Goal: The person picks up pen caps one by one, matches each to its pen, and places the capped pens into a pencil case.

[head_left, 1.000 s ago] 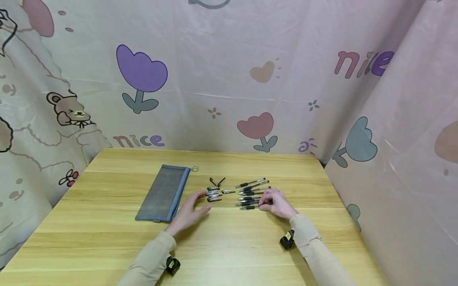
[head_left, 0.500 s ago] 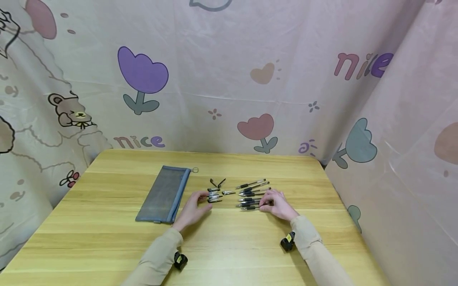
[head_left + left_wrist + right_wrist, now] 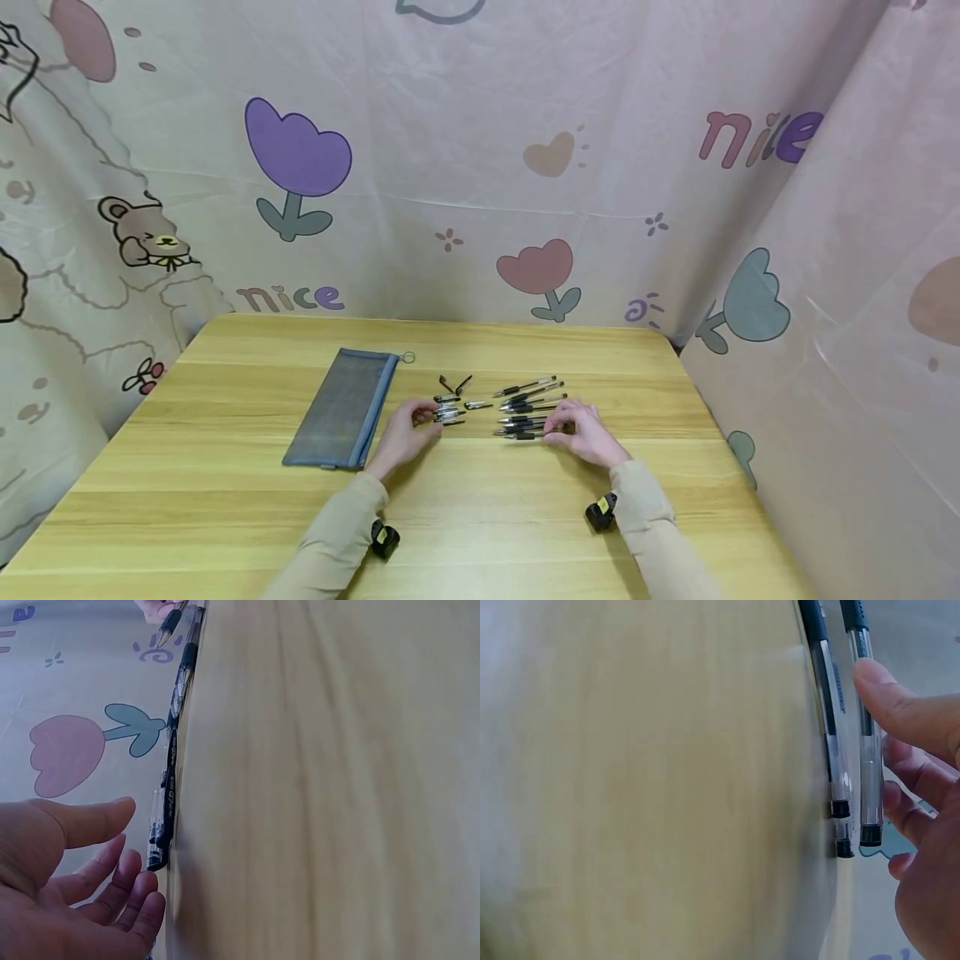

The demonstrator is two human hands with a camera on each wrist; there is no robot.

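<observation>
Left grip [image 3: 405, 434] edges nearer the caps [image 3: 449, 412], parted, empty; right grip [image 3: 587, 433] pinches a pen [image 3: 870, 761], partly hidden in head view.

Pen [image 3: 870, 761] between right fingers [image 3: 919, 772] was clear, black-gripped; caps [image 3: 450, 411] near left fingers [image 3: 146, 919] were clear, black; pouch [image 3: 337, 408] left of those fingers was grey, blue-edged.

Pens [image 3: 866, 742] look plastic (glossy), the table [image 3: 495, 517] wooden.
</observation>
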